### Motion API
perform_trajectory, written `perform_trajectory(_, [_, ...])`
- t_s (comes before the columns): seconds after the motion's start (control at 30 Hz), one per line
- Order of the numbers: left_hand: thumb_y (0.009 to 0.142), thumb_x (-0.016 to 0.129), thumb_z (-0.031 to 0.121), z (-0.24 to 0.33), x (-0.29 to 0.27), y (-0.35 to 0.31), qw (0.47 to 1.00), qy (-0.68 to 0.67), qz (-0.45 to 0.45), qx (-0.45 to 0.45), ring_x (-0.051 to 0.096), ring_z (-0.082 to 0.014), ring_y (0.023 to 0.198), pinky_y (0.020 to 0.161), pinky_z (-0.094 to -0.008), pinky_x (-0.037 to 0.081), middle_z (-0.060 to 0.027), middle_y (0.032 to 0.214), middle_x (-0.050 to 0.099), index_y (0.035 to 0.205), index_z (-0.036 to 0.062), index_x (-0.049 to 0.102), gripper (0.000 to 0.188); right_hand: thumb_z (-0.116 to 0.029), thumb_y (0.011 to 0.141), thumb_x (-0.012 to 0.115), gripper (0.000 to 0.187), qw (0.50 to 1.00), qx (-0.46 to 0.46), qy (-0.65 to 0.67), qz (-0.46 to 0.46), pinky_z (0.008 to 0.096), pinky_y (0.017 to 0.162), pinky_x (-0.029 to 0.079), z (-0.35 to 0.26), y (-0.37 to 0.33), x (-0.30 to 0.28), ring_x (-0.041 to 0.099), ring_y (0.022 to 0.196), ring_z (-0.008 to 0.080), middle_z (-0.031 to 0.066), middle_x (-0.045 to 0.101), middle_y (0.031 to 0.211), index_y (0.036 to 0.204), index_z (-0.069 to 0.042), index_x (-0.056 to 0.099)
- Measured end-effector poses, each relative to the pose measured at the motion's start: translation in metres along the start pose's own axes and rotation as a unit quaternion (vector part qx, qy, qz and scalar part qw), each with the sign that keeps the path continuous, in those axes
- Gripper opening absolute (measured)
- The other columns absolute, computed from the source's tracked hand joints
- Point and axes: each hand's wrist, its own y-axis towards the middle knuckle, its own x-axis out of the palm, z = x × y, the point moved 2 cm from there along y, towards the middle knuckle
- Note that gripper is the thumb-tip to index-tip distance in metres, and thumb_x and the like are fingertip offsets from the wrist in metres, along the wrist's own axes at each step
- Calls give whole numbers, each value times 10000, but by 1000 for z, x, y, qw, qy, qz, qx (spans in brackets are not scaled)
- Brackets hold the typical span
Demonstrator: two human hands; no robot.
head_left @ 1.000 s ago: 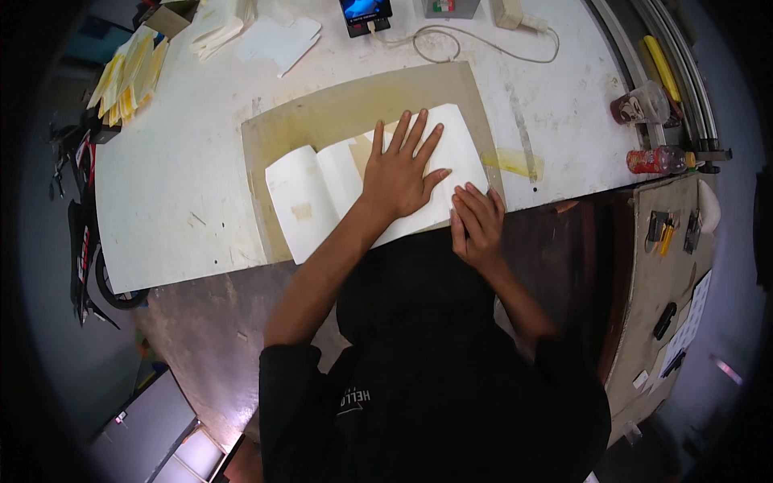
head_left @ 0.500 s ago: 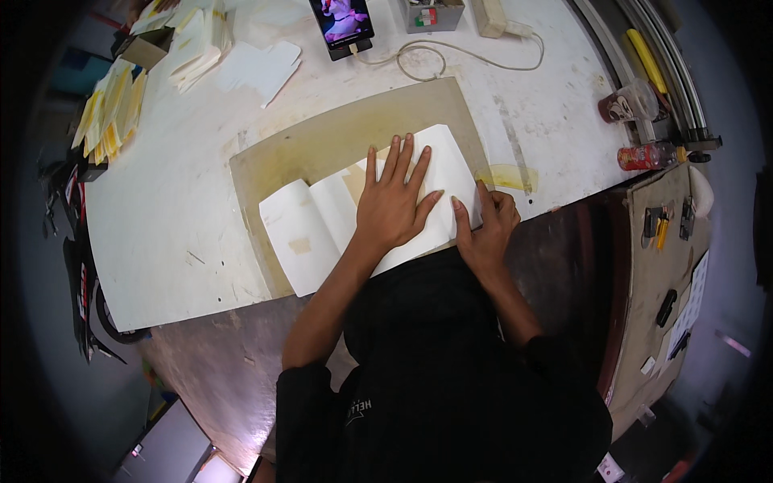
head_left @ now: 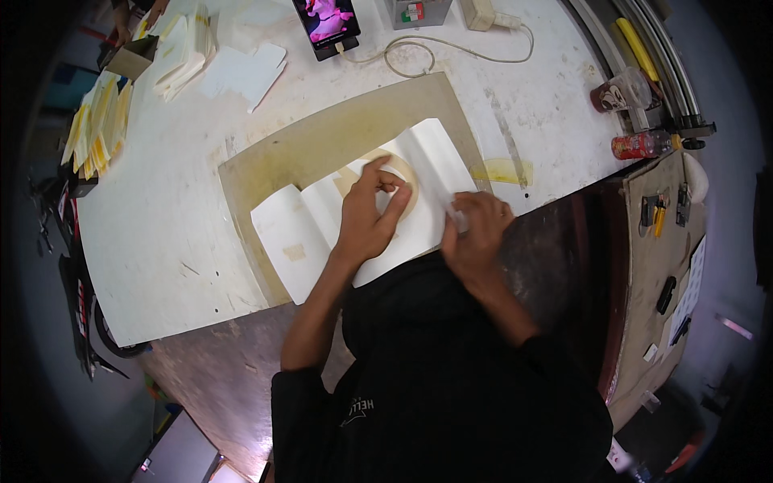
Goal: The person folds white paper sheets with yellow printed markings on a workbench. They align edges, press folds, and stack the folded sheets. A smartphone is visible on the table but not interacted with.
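Observation:
A creased white paper sheet [head_left: 291, 225], with raised folds and a tan ring shape [head_left: 413, 173] on its middle panel, lies on a translucent yellowish mat [head_left: 266, 165]. Over the tan ring, my left hand [head_left: 370, 213] rests with bent fingers and the thumb held apart from the index finger. What lies beneath its curled fingertips is hidden. At the sheet's right edge, my right hand [head_left: 477, 233] is closed, slightly blurred, with a small pale piece [head_left: 457, 217] showing between thumb and fingers. Its exact kind is too blurred to make out.
A phone [head_left: 328, 24] on a stand and a cable [head_left: 419, 44] occupy the table's far side. Stacked folded papers [head_left: 101, 121] stand at left, near another person's hand [head_left: 123, 34]. A plastic cup [head_left: 624, 92] and a bottle [head_left: 642, 146] are at right.
My left hand has gone from flat and spread to bent-fingered, uncovering the tan ring. My right hand has shifted slightly, with a pale piece now visible in it. The sheet's right panel has lifted.

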Motion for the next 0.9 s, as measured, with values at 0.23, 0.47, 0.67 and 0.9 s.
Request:
perform_trajectory(0.23, [780,825,78,-8,4,-4,986,117,109,56,564,-219,876,783,-328,488,-132,1014,553,1414,-26,444,747,-220,842,751,334,999,8,19,-39,481,947,310,-18,-7,4,592,1018,272,112,650,1086,1095,-24,658])
perform_trajectory(0.47, [780,825,102,-12,5,-9,961,215,120,126,515,-137,765,649,-271,427,-86,907,581,1247,-26,578,543,-202,819,770,342,991,100,39,-76,430,853,318,-20,-1,10,558,878,229,44,608,898,1100,-38,666])
perform_trajectory(0.67, [804,811,108,-7,7,-10,979,147,128,57,469,-73,569,522,-228,372,-20,703,577,1262,-30,557,541,-147,834,744,200,988,122,48,-87,417,841,319,-28,3,14,544,846,222,37,572,846,1000,-48,692])
perform_trajectory(0.9, [803,796,73,-8,5,-11,986,98,118,65,461,-49,471,437,-203,335,1,617,537,1347,-46,482,640,-101,815,750,138,999,20,35,-35,420,843,339,-31,4,13,563,809,213,44,588,873,937,-55,703])
